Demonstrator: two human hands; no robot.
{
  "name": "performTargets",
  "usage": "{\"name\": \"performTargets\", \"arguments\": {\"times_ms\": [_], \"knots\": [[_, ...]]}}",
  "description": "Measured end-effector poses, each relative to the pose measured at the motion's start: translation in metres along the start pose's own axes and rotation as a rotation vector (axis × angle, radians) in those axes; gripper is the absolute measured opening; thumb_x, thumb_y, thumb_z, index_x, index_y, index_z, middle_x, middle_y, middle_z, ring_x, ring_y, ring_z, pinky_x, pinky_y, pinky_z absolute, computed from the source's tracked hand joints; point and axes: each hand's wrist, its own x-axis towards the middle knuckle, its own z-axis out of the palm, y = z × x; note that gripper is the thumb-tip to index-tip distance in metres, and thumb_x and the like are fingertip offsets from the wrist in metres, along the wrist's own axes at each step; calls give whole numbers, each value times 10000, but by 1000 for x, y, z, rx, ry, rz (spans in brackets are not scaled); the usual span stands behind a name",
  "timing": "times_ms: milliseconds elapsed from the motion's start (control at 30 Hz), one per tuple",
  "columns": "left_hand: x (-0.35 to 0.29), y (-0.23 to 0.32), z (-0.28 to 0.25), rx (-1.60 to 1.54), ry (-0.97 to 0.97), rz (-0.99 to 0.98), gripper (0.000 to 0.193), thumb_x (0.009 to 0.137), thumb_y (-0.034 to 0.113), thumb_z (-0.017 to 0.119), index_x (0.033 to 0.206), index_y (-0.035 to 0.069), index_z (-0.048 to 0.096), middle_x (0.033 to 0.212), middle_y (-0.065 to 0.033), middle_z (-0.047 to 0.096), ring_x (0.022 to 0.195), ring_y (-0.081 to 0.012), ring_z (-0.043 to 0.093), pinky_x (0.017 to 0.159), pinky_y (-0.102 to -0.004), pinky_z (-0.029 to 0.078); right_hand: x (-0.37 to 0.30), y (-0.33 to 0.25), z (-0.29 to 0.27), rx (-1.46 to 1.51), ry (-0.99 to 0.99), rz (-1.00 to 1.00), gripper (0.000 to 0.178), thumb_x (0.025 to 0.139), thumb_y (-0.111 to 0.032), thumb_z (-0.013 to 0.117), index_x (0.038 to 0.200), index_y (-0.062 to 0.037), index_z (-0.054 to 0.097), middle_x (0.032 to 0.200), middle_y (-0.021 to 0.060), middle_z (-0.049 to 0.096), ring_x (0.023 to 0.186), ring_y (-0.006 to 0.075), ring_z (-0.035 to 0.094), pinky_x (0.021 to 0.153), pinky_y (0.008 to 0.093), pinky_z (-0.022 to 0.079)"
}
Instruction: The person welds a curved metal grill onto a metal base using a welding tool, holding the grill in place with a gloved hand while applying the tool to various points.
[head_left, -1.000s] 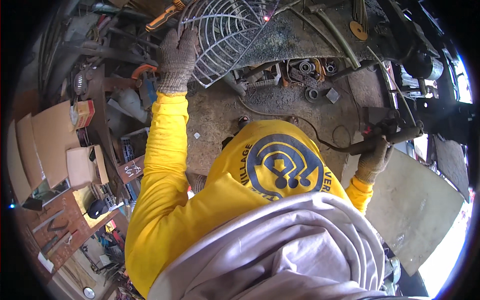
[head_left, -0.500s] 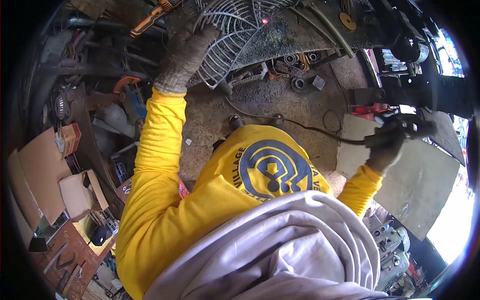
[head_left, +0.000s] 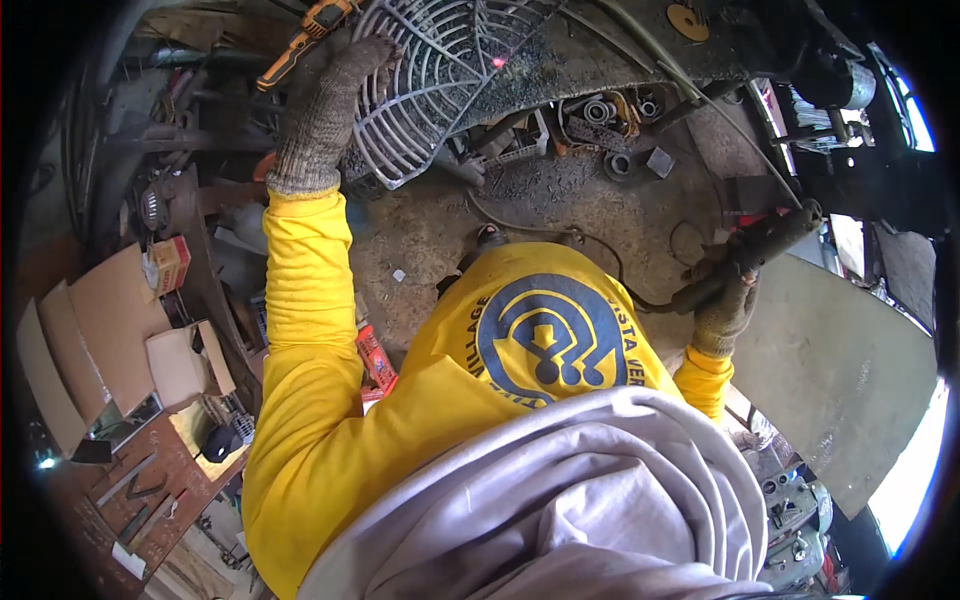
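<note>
Our left hand (head_left: 328, 115), grey-brown knit glove, touching left side of silver curved-bar metal grille (head_left: 425, 97) on dark, gritty worktop (head_left: 575, 70); grip unclear. Our gloved right hand (head_left: 727, 308) closed around dark cylindrical holder (head_left: 768, 243).

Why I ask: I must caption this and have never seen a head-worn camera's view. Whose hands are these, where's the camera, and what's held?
No machine here: you see a person in a yellow top. A camera on their head looks down, so picture left is their left. Their gloved left hand is at the left edge of a curved metal grille on a dark worktable; whether it grips or only rests is hard to tell. A red glow shows by the grille's right edge. Their gloved right hand holds a dark handle with a long thin rod reaching toward the table, and a cable trails from it. A yellowish disc also lies on the table, and an orange-and-black power tool is left of the grille.
</note>
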Motion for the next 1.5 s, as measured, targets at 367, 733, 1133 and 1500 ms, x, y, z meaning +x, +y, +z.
{"name": "performTargets", "arguments": {"times_ms": [367,733,1133,1500], "knots": [[15,-18,19,149,4,-24,358,947,327,680,1161,45,730,1114,-90,740,1027,-190,681,931,-309,502,-32,36,30,-217,-130,45,822,856,-528,793,1351,38,460,961,52,637,769,129,618,712,273,512],[35,-70,2,348,-142,188,431,996,352,646,1324,73,671,1277,-73,681,1213,-180,615,1076,-332,429,-36,62,96,-493,-43,-104,616,906,-455,756,1221,31,545,995,98,733,887,180,706,808,314,547],[36,-79,38,827,-256,841,298,1050,265,578,1320,168,659,1351,-138,627,1169,-270,651,962,-387,514,-30,93,76,-722,-77,-104,659,894,-418,786,1294,34,523,1003,79,689,878,155,665,820,293,529],[19,-76,54,1014,-242,917,319,1017,268,620,1335,261,633,1334,-191,604,1205,-382,606,972,-469,502,-11,83,54,-884,-172,-204,589,905,-400,772,1251,24,551,959,71,715,885,167,685,841,313,534]]}}
